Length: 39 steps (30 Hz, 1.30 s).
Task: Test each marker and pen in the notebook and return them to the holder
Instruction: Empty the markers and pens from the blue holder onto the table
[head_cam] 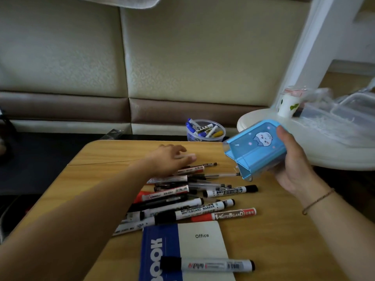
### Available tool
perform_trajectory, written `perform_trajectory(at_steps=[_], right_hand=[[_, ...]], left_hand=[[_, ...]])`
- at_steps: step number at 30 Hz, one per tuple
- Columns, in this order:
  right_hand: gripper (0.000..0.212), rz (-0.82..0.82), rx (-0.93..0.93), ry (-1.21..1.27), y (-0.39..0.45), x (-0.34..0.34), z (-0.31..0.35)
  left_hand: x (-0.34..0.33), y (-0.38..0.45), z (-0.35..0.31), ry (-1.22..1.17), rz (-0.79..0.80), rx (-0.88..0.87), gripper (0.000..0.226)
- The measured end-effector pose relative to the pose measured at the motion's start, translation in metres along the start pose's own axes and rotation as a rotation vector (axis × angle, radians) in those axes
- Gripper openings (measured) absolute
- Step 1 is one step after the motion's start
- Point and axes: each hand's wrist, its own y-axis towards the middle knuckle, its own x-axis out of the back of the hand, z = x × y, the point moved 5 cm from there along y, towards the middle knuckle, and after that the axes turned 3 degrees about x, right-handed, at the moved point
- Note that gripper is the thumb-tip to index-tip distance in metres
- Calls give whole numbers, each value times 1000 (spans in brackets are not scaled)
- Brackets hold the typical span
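Note:
My right hand point(292, 159) grips a blue holder point(257, 147) with a cartoon figure, tipped on its side above the table with its mouth facing down-left. Several markers and pens point(188, 191) lie spilled in a heap on the wooden table point(274, 230). My left hand point(172, 159) reaches over the far end of the heap, fingers relaxed and spread, resting on or just above the pens. A closed blue-and-white notebook point(205, 238) labelled "Office" lies at the near edge. One black-capped marker point(207, 265) lies across it.
A clear round tub point(205, 130) with more markers stands just past the table's far edge. At the right, a white round table point(324, 151) carries a paper cup point(288, 104) and clear plastic boxes point(349, 110). A padded wall runs behind.

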Motion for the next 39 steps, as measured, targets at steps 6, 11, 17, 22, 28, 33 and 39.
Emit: perform_trajectory(at_steps=[6, 11, 17, 22, 28, 33, 39], right_hand=[[55, 3, 75, 35, 5, 12, 15], [54, -52, 54, 129, 0, 21, 23], [49, -128, -120, 287, -20, 14, 5], [54, -152, -207, 561, -38, -11, -2], [67, 40, -302, 493, -72, -50, -16], [90, 82, 247, -343, -79, -24, 16], [131, 244, 357, -724, -74, -40, 30]], left_hand=[[-14, -5, -40, 155, 48, -195, 62], [-17, -3, -48, 167, 121, -237, 62], [-4, -6, -55, 29, 81, -201, 69], [10, -47, -103, -370, -43, -450, 131], [18, -73, -116, -856, -351, -517, 126], [25, -76, -117, -842, -355, -452, 124], [29, -67, -133, -837, -328, -390, 125]])
